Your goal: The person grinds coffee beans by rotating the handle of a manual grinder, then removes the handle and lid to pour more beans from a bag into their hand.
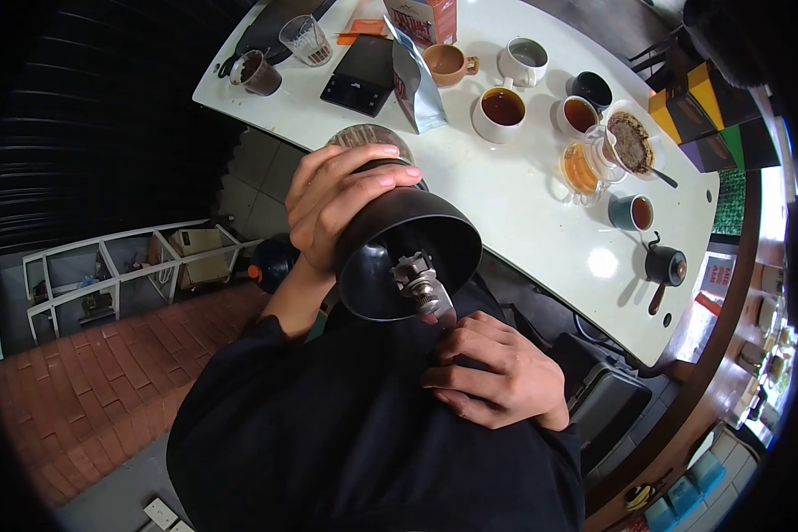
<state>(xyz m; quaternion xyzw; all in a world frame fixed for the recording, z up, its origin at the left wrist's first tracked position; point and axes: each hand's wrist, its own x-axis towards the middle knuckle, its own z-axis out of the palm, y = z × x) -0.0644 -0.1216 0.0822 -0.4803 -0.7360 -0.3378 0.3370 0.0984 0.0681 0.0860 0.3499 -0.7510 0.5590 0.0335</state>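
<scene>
No readable labels. My left hand wraps the black grinder, held off the tabletop near edge; right hand pinches its crank handle, fingers curled.

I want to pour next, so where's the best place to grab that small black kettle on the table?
Take the black kettle by its long handle, which juts toward the near table edge. Come from that side; the thin spout curves off the far side.
</scene>
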